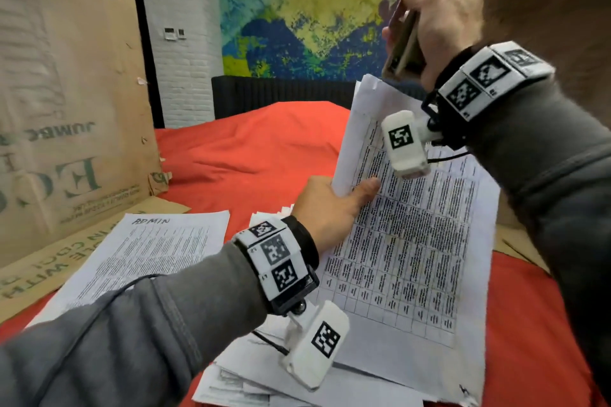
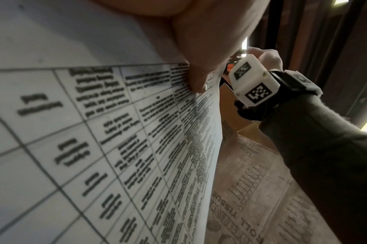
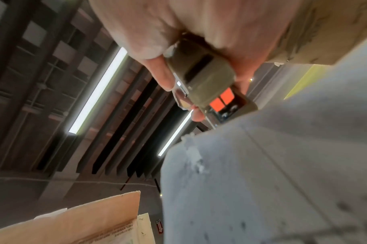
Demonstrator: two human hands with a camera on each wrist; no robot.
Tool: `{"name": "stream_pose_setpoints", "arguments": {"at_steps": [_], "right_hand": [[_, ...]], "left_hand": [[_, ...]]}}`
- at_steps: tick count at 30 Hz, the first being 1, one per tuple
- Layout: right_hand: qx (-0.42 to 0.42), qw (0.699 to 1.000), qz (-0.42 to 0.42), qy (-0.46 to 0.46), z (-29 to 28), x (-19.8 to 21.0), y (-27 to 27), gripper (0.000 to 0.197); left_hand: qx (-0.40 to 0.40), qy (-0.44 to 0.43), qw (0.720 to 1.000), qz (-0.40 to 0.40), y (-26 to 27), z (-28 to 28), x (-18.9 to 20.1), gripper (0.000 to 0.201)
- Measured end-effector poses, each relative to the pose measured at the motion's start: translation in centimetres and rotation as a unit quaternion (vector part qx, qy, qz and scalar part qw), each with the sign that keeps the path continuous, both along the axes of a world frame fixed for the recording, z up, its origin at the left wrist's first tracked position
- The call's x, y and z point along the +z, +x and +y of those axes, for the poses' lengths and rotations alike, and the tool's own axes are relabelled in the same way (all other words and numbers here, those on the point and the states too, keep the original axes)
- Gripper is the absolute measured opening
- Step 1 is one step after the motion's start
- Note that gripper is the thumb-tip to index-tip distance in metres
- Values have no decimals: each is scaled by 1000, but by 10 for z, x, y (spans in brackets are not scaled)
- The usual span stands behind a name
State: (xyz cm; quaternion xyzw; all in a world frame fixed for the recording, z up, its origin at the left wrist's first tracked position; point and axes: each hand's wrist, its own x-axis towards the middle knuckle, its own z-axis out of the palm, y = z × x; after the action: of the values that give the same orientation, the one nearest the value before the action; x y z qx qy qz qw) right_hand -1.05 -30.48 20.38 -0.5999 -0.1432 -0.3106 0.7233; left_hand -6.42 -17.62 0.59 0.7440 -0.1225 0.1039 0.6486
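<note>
My left hand (image 1: 330, 205) pinches the left edge of a stapled set of printed table sheets (image 1: 413, 241), thumb on top, and holds it tilted up off the bed. The left wrist view shows the thumb (image 2: 199, 49) pressed on the sheets (image 2: 95, 132). Just above the sheets' upper corner, my right hand (image 1: 443, 20) grips a small olive-grey stapler (image 1: 405, 43). In the right wrist view its fingers (image 3: 163, 76) wrap the stapler (image 3: 203, 77), whose orange inside shows. Below it the paper's (image 3: 262, 165) corner is ragged.
A red cloth (image 1: 248, 149) covers the surface. A tall cardboard box (image 1: 66, 92) stands at the left, its flap lying flat. A sheet headed ADMIN (image 1: 148, 258) lies beside it. Several loose sheets (image 1: 258, 373) lie under the held set. More cardboard (image 1: 515, 238) lies at the right.
</note>
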Motion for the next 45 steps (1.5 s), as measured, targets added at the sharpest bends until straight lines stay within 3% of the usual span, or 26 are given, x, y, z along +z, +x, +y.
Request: {"name": "stream_pose_setpoints", "arguments": {"at_steps": [3,7,13,21,25,28,32,36,40,45], "right_hand": [[25,999,36,-10,3,-6,-3,50],[22,998,49,-23,6,-16,-4,38],[-13,999,41,-19,0,-11,-2,18],[4,996,64,-68,-7,-16,-3,44],[7,994,54,-95,-10,-11,-1,31],[35,994,75,-78,-11,-13,-2,36],[69,990,99,-76,-10,-22,-6,29],[68,991,87,-76,-16,-27,-6,19],[35,993,85,-71,-21,-32,-3,22],[25,992,106,-65,-29,-38,2,24]], "left_hand": [[0,-2,1000,3,-1,-2,0,95],[16,20,1000,-12,-2,1,-2,78],[1,-29,1000,-2,-1,1,-9,98],[-16,-38,999,8,-3,3,-10,75],[-27,-27,999,13,-6,-3,-7,79],[-29,-3,1000,11,-11,-9,-8,83],[-22,33,999,5,-22,-16,-10,40],[18,18,999,20,-16,-18,-19,74],[37,2,999,30,-10,-14,-22,78],[19,-52,995,78,-1,-12,-27,110]]}}
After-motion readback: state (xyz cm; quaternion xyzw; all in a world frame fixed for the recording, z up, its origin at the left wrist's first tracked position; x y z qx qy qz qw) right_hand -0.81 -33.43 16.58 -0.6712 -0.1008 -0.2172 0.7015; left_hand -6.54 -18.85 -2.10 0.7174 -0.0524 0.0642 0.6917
